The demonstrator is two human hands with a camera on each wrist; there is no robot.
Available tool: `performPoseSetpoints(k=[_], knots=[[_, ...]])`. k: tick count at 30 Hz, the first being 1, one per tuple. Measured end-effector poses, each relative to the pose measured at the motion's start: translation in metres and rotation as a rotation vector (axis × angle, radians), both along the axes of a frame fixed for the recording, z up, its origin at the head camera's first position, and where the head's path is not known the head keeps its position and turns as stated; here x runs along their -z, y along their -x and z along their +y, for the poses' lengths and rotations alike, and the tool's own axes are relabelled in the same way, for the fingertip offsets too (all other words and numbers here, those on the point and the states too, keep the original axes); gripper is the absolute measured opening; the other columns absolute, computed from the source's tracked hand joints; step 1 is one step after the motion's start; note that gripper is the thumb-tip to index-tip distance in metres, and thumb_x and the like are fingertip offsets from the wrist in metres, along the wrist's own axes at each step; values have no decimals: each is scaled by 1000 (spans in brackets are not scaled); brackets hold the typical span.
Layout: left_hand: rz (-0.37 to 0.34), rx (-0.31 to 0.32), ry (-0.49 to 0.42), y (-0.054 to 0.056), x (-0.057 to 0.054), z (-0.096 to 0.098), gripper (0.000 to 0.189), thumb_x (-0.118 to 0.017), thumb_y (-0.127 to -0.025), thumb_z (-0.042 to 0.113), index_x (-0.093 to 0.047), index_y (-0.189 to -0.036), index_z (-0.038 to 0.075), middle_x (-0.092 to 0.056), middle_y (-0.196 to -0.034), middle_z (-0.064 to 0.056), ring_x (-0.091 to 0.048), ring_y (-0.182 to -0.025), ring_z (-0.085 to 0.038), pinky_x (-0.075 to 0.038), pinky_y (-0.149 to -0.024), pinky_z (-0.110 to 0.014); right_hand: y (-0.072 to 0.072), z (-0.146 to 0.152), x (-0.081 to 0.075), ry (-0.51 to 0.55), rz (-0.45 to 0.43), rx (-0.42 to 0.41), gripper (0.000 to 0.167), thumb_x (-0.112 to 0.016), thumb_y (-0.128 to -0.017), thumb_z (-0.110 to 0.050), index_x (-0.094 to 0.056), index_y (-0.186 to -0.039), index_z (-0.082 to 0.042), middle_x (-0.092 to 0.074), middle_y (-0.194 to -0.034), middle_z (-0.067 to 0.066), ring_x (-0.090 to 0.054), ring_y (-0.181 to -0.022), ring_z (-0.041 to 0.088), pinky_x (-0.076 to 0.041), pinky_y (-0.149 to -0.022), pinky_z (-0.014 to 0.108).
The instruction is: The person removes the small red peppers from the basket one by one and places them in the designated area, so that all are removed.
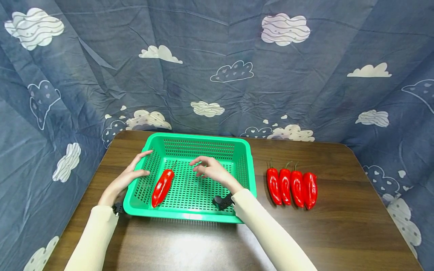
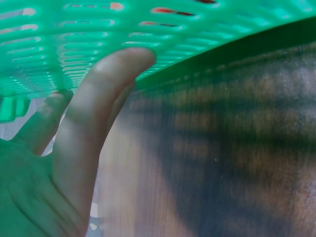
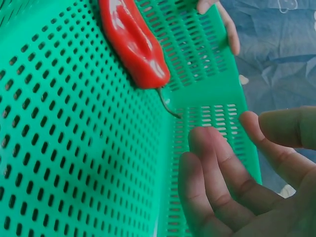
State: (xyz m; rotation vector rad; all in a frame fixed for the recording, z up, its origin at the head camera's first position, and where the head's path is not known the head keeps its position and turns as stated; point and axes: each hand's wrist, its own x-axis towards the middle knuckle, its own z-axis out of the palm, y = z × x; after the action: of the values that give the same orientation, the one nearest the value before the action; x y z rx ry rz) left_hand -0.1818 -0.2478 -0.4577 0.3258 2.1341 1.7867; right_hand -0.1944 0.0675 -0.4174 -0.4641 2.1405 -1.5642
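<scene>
A green plastic basket (image 1: 190, 216) with slotted walls stands on the table. Its left rim is held by my left hand (image 1: 127, 178), thumb over the inside and fingers against the outer wall (image 2: 113, 74). One shiny red pepper (image 1: 163, 188) with a thin stem lies inside, toward the left wall. Above the basket's middle hovers my right hand (image 1: 211, 169), holding nothing, its fingers loosely bent. The right wrist view shows that hand (image 3: 247, 192) apart from the pepper (image 3: 136, 47), near the stem end.
Several more red peppers (image 1: 285, 186) lie side by side on the brown wooden table (image 1: 346, 226), right of the basket. A dark blue cloth (image 1: 230, 101) with cloud prints hangs behind the table and at its sides.
</scene>
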Motion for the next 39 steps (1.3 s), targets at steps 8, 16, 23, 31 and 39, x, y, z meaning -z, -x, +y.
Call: performPoseSetpoints(k=[8, 16, 23, 31, 39], knots=[[-15, 0, -11, -1, -2, 0, 68, -52, -95, 9, -18, -153, 23, 0, -156, -12, -28, -127, -37, -40, -90, -40, 2, -15, 5, -12, -12, -63, 29, -50, -96, -4, -58, -123, 2, -59, -109, 27, -61, -97, 42, -50, -81, 49], [-46, 0, -41, -2, -2, 0, 68, -51, -95, 9, -18, -152, 24, -2, -155, -13, -36, -121, -38, -46, -85, -40, 3, -29, 10, -35, -31, -152, 35, -47, -95, -3, -54, -128, 1, -58, -111, 28, -58, -98, 42, -50, -78, 46], [-59, -1, -47, -2, -2, 0, 68, -51, -95, 9, -18, -153, 25, 1, -155, -11, -35, -123, -40, -46, -84, -41, 4, -40, 11, -67, -61, -193, 39, -48, -93, -2, -52, -131, -1, -59, -104, 23, -55, -85, 31, -50, -71, 38], [17, -5, 26, 0, -1, 0, 68, -53, -94, 9, -19, -152, 19, 3, -158, -10, -7, -138, -36, -22, -101, -58, 5, -54, 17, -130, -94, -230, 46, -54, -91, 0, -49, -136, -7, -62, -100, 20, -57, -82, 30, -47, -66, 35], [3, -2, 10, 1, 0, -1, 68, -52, -94, 9, -20, -152, 21, 2, -157, -10, -10, -137, -36, -21, -101, -59, 5, -67, 22, -180, -107, -241, 51, -56, -90, -2, -46, -140, -11, -63, -96, 13, -57, -80, 30, -46, -65, 34]])
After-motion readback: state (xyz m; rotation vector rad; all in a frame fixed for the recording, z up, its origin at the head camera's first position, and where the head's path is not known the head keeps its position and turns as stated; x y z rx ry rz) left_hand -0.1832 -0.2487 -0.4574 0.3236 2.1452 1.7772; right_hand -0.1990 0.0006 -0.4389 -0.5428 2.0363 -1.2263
